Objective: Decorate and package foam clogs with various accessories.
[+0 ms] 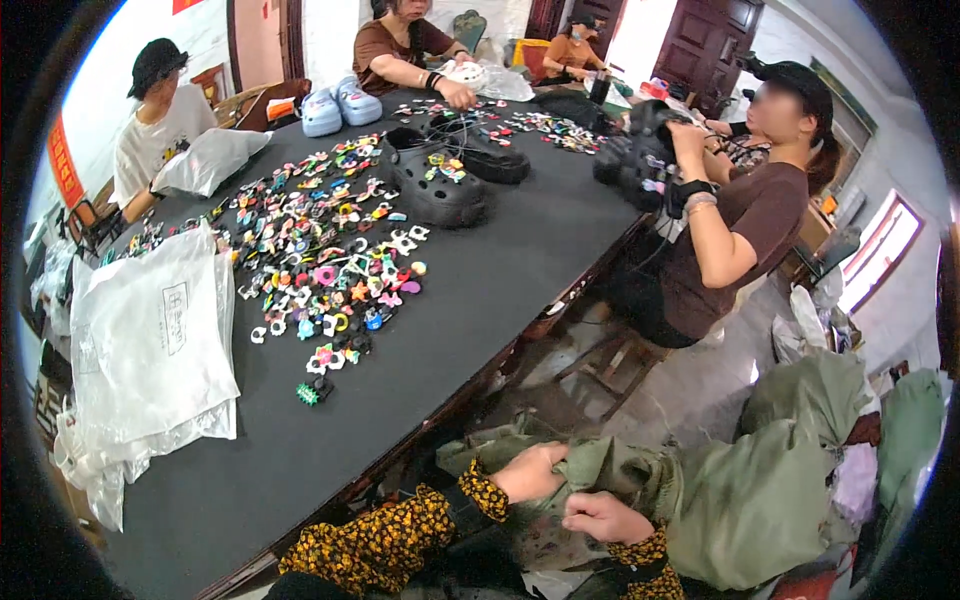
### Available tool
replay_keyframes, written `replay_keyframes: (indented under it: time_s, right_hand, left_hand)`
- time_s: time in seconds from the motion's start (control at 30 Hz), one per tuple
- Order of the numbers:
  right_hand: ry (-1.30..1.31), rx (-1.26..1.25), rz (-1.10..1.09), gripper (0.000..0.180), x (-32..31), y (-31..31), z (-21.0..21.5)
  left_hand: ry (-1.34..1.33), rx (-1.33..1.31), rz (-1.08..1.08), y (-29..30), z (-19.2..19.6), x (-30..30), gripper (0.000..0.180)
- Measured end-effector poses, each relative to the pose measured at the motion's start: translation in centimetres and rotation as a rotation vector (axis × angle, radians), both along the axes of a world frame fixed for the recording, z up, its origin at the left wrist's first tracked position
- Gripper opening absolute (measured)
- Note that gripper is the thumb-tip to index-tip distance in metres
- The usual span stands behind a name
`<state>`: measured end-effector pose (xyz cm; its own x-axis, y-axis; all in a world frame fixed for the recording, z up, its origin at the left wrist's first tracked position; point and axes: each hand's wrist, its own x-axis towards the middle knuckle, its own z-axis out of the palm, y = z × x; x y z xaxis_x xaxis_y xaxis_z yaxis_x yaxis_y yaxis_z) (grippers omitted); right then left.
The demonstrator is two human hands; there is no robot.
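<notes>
At the lower middle of the head view, beside the table's near edge, both hands are on an olive green sack (745,505). My left hand (528,474) is closed on the crumpled cloth at the sack's left part. Close to it on the right, my right hand (608,518) is closed in a fist on a fold of the same cloth. The sack bulges off to the right, and what it contains is hidden. Both my sleeves are black with a yellow pattern.
Colourful shoe charms (330,230) lie scattered over the black table (480,320), with black clogs (430,185) beside them. Clear plastic bags (155,340) cover the left edge. Pale blue clogs (340,105) stand farther back. Several people sit around the table; one is near on a wooden stool (615,370).
</notes>
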<state>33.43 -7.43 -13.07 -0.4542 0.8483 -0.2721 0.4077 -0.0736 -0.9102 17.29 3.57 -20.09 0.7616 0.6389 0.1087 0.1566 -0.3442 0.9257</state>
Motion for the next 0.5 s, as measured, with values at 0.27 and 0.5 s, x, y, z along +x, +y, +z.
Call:
replay_keyframes:
  time_s: [0.27,0.5]
  right_hand:
    - [-0.136,0.037,0.02,0.014,-0.7,-1.3,0.5]
    - [-0.025,0.098,-0.491,0.001,5.5,-3.0,0.6]
  left_hand:
    - [0.111,-0.12,0.425,1.7,-3.2,0.1,0.028]
    - [0.056,-0.125,0.492,5.4,-6.1,-1.5,0.036]
